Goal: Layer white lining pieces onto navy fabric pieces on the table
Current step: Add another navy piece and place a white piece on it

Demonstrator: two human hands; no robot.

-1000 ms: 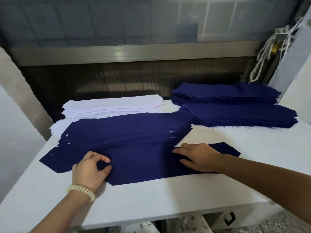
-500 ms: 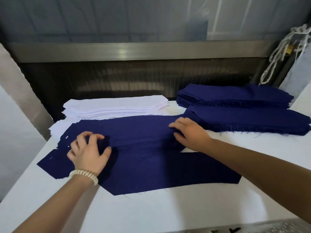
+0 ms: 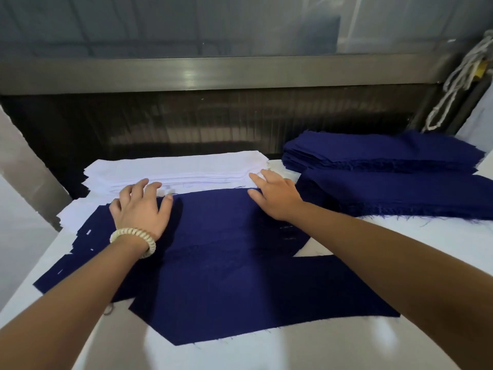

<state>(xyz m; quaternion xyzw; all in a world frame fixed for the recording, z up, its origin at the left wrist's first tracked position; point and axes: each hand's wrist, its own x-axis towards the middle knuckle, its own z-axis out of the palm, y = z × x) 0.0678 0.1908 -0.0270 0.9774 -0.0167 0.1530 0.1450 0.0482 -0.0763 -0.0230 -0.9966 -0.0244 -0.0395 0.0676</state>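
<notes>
Reach for lining: left hand [image 3: 138, 206] and right hand [image 3: 277, 194], fingers spread and gripping nothing, rest at the near edge of the white stack [image 3: 176, 169], behind the navy pile [image 3: 226, 222]; one navy piece [image 3: 253, 303] lies flat on the table [image 3: 346, 348], nearest the viewer; the next move probably calls for peeling off a single top sheet.

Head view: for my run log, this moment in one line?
left hand: on navy pieces | right hand: touching white lining stack | lining: none lifted

light: dim, cool, overhead | glare: pale streak on metal rail [image 3: 192, 76] | shadows: soft, along near edge of surface [image 3: 440, 249] | lens: wide-angle bowing at edges, centre sharp
</notes>
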